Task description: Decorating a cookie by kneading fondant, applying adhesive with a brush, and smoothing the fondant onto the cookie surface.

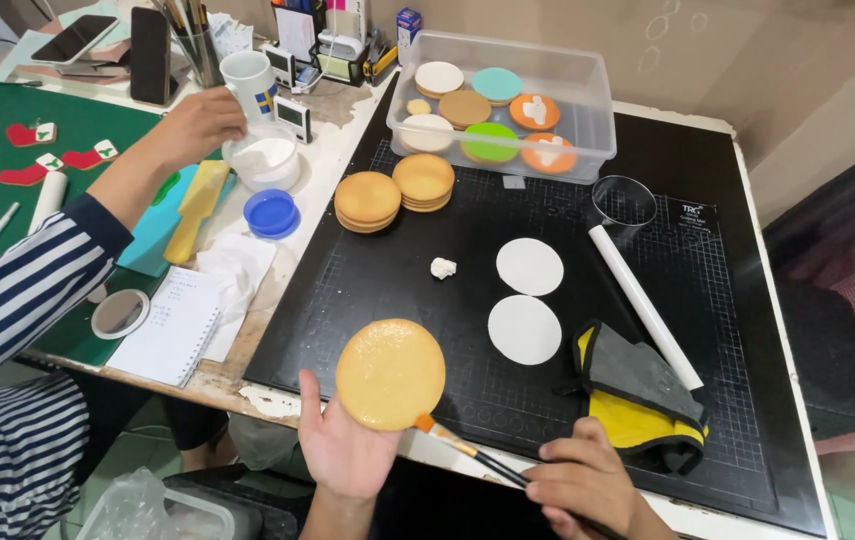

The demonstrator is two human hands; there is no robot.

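Right hand [587, 485] gripping brush [467, 448], mat edge [507, 465] near

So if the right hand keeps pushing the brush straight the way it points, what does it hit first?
The right hand holds a brush that points up and left. Its tip already sits at the edge of the round cookie on the left hand, so the cookie comes first, though whether the bristles touch is unclear.

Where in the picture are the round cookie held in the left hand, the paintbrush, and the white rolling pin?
round cookie [390, 373], head view, middle of its glazed face.
paintbrush [459, 445], head view, on its dark handle near the orange ferrule.
white rolling pin [644, 306], head view, midway along the rod.
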